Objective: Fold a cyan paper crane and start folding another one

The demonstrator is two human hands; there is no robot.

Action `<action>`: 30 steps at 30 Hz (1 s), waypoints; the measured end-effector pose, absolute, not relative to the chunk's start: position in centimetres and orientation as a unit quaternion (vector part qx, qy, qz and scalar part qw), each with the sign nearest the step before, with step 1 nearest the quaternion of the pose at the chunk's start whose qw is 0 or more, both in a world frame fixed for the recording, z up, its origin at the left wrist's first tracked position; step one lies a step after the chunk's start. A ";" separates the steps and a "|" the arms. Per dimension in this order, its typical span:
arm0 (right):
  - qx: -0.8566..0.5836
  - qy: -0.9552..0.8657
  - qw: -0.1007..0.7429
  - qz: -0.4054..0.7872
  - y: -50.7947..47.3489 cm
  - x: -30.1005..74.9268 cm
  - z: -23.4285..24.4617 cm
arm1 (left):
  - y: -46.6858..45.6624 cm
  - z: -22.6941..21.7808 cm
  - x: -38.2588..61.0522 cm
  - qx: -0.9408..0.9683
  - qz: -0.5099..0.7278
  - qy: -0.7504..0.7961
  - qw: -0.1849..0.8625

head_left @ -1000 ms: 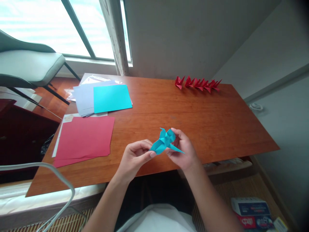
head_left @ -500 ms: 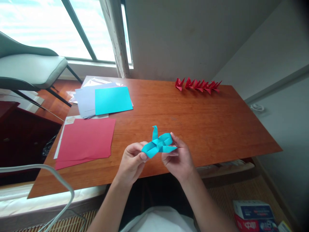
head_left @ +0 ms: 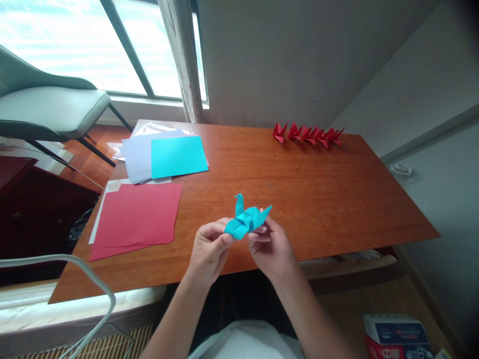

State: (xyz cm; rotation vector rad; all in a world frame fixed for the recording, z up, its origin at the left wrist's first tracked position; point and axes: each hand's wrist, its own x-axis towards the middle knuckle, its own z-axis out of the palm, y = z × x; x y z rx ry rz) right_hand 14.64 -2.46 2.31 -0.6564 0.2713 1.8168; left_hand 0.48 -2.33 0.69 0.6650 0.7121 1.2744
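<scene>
A turquoise origami crane is held above the front part of the wooden table. Its neck with a bent head points up and away from me, and its pointed tail slants up to the right. My left hand pinches the left wing between thumb and fingers. On the other side my right hand has its fingers closed about the crane's right side, beside the tail; the exact contact there is partly hidden.
Several red origami cranes stand in a row at the table's far edge. Turquoise paper lies on pale sheets at the back left, with red sheets nearer. A grey tube curves at the lower left.
The crane's tail, which lay nearly level to the right, now angles upward. The wings look more drawn in, and my right hand has shifted slightly left. The view has turned a little.
</scene>
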 end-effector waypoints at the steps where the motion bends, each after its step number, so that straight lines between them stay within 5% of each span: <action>1: -0.310 0.093 0.567 0.757 -2.5 14.9 2.0 | -2.3 0.7 0.5 0.297 0.570 0.343 0.685; 6: -0.476 -0.162 0.642 0.579 -3.1 16.8 1.4 | -2.2 0.6 0.8 0.316 0.548 0.447 0.632; 12: -0.539 -0.406 0.596 0.435 -2.7 17.3 2.9 | -2.5 1.0 1.9 0.354 0.544 0.470 0.598; 30: -0.542 -0.333 0.629 0.447 -0.3 19.5 3.2 | -2.7 1.4 2.9 0.379 0.491 0.437 0.651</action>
